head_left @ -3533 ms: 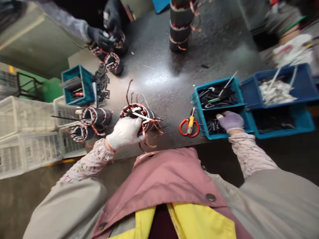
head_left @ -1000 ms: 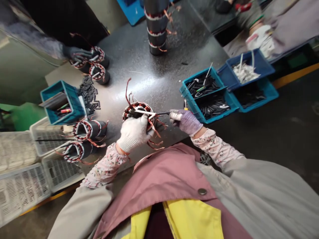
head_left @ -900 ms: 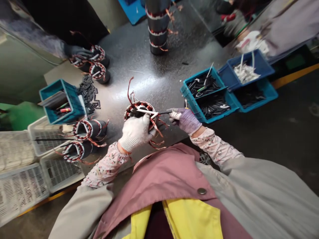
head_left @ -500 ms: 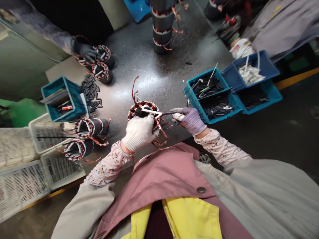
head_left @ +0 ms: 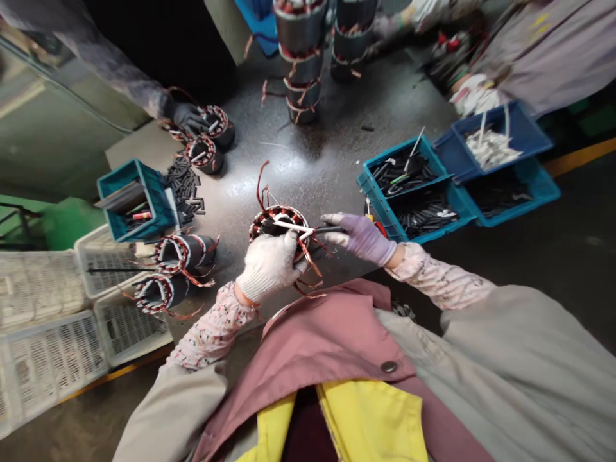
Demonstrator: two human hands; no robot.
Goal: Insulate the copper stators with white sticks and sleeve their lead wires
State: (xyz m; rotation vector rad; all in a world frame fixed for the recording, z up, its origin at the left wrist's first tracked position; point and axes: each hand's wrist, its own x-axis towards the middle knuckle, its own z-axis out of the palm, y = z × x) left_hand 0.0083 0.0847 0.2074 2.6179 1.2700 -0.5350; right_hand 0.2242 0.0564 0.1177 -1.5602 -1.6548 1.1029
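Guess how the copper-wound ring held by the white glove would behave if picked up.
The copper-wound ring is probably heavy for its size, given its dense windings. Its loose wire ends might wobble yet hold their bends, since several curl. Its round outline suggests it could roll if tipped.

- A workshop: a dark, scuffed worktop spreads beneath the gloved left hand and right hand.
- Right of the right hand, blue bins hold loose black and white pieces in bulk.
- Left of the left hand, white perforated crates stand beside the worktop.
- Beyond both hands, copper-wired cylinders rise in stacks, and co-workers' gloved hands are also at the worktop.
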